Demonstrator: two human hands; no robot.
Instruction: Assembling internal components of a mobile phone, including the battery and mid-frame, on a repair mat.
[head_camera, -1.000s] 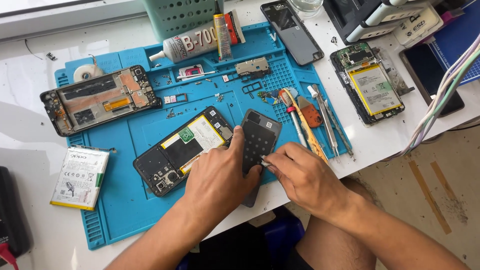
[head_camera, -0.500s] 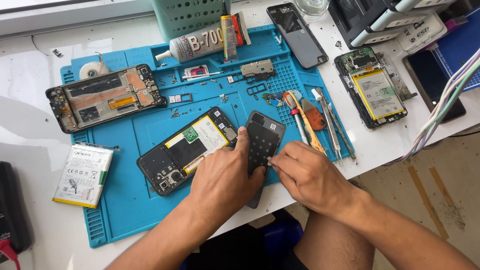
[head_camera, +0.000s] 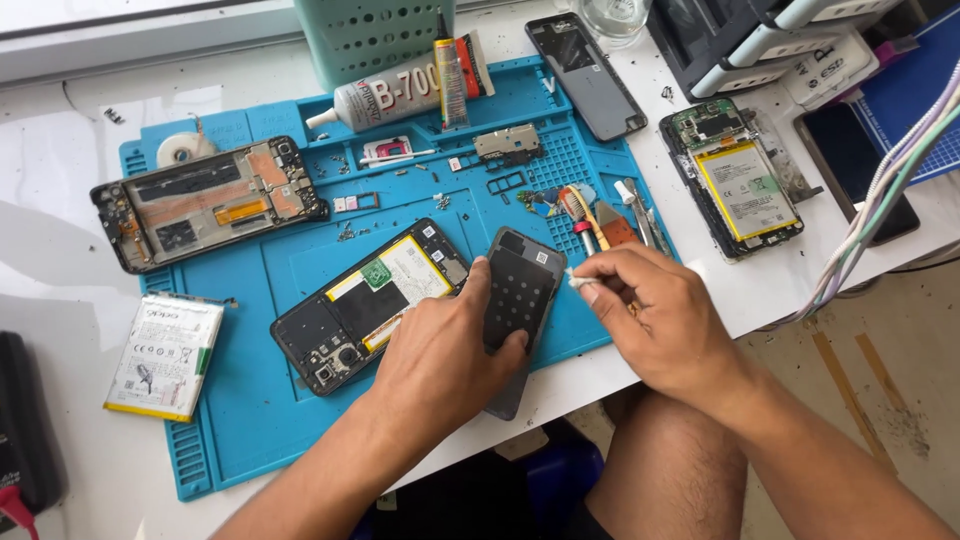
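The dark phone back cover lies on the near edge of the blue work mat, inner face up. The left hand presses it down: the thumb lies along its left edge and the fingers curl over its lower half. Its long axis runs away from the person, top end leaning slightly left, near end hanging over the mat's edge. The right hand pinches a small white scrap in closed fingertips just right of the cover's upper edge
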